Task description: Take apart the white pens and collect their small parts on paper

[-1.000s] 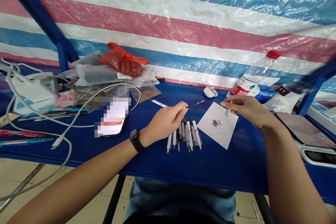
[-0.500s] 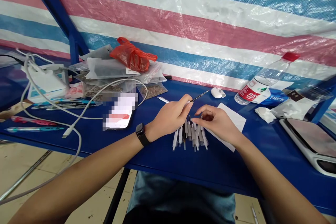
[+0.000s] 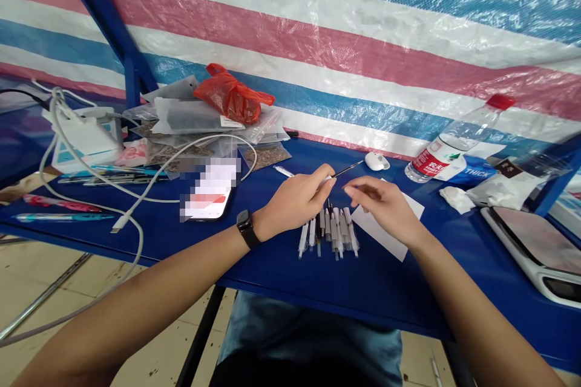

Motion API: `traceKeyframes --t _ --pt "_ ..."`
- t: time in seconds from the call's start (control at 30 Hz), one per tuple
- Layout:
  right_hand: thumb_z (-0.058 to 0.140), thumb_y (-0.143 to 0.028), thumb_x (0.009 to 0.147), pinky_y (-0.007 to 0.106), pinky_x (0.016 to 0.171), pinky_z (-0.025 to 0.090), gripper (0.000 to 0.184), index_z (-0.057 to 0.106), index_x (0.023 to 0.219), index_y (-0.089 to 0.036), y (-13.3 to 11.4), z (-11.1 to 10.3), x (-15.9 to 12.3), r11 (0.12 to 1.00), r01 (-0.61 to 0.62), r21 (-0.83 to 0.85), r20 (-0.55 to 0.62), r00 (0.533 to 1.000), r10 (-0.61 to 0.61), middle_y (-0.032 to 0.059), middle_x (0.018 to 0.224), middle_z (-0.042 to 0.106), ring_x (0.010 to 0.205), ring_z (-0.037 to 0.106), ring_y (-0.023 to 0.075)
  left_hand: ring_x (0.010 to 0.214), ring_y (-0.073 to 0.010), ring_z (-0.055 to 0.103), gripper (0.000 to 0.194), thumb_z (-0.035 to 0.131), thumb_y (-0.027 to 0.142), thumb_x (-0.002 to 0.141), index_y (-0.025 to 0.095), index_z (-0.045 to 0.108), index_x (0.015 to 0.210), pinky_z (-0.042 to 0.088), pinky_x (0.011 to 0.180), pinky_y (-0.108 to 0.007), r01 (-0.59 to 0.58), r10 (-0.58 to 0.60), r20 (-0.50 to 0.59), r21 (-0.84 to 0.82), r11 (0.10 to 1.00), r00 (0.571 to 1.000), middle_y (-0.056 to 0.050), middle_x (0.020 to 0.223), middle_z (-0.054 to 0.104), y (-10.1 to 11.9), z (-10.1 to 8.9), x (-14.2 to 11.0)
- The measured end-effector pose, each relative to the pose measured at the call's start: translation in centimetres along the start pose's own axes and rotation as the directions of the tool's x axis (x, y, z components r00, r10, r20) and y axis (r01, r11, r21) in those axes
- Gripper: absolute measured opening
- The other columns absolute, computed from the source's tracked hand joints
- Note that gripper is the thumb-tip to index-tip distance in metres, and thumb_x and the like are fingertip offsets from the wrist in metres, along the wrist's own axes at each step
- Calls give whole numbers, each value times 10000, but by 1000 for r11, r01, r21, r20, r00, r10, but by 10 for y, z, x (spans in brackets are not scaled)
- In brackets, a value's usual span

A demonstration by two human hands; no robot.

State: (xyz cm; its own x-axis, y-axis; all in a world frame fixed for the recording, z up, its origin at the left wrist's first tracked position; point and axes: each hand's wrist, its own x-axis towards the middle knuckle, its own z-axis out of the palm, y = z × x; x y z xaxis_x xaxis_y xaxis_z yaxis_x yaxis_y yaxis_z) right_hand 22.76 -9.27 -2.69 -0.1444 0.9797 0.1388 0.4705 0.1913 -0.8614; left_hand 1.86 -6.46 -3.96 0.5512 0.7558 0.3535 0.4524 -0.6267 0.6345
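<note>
My left hand (image 3: pixel 297 201) pinches a thin dark pointed tool (image 3: pixel 348 169) with a fine tip, which points up and to the right over the table. Just below it lies a tight row of white pen-like tubes (image 3: pixel 329 233) with dark tips. My right hand (image 3: pixel 381 205) hovers with curved fingers and nothing visible in them, partly above a sheet of white paper (image 3: pixel 384 230). That hand hides the middle of the sheet. A black watch (image 3: pixel 246 228) sits on my left wrist.
The blue table (image 3: pixel 399 278) holds a blurred phone (image 3: pixel 209 190), a white cable (image 3: pixel 149 190), zip bags of brown grains (image 3: pixel 265 154), a red plastic bag (image 3: pixel 231 97), a white case (image 3: pixel 376 161), a water bottle (image 3: pixel 447 148), and loose pens (image 3: pixel 63 216) at the left.
My right hand no longer shows the small white tube it held a second ago and now sits further left, over the paper's edge. My left hand keeps the thin tool.
</note>
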Motion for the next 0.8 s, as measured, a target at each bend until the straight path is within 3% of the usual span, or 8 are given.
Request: traceKeyframes --t 0.1,0.23,0.43,0.53,0.63,0.8 --pt "762 -668 767 322 572 462 452 757 887 -232 -3 4 1 982 1 187 -98 995 18 28 720 684 584 548 157 483 -113 393 165 380 299 1066 199 507 1031 238 537 -277 -49 50 39 -20 999 998 80 590 403 1 1 -1" --pt "858 -628 666 320 613 500 427 749 774 -230 -4 12 2 930 18 367 -175 983 51 42 839 721 617 572 141 520 -109 424 202 394 315 1065 198 536 982 275 546 -266 -94 98 67 -53 994 993 68 629 445 2 4 -2" --pt "919 -592 563 261 580 486 512 584 617 -209 -3 -3 6 875 119 469 -466 875 131 -7 759 657 586 557 102 484 -104 406 200 417 267 1048 188 595 1002 262 538 -265 -68 68 -14 -4 998 998 69 592 462 -3 1 1" --pt "916 -532 580 249 535 449 453 604 626 -207 -6 -4 6 894 39 447 -375 915 148 -15 692 628 539 512 91 468 -107 387 180 441 248 1027 189 601 968 244 533 -267 -16 19 -53 47 999 998 71 568 438 -5 -3 2" --pt "887 -488 613 256 512 412 364 721 751 -195 -11 9 3 949 -100 298 -165 974 154 -14 630 623 530 499 109 496 -115 414 188 440 248 1022 192 605 951 240 539 -271 0 4 -53 72 997 999 58 592 470 -5 -3 2" --pt "731 -437 754 266 517 348 331 785 951 -176 -16 30 0 994 -111 17 97 989 109 -30 574 600 522 468 125 568 -122 475 189 428 229 1014 189 599 946 263 565 -273 6 -3 -32 87 996 999 29 704 585 -4 -1 2"
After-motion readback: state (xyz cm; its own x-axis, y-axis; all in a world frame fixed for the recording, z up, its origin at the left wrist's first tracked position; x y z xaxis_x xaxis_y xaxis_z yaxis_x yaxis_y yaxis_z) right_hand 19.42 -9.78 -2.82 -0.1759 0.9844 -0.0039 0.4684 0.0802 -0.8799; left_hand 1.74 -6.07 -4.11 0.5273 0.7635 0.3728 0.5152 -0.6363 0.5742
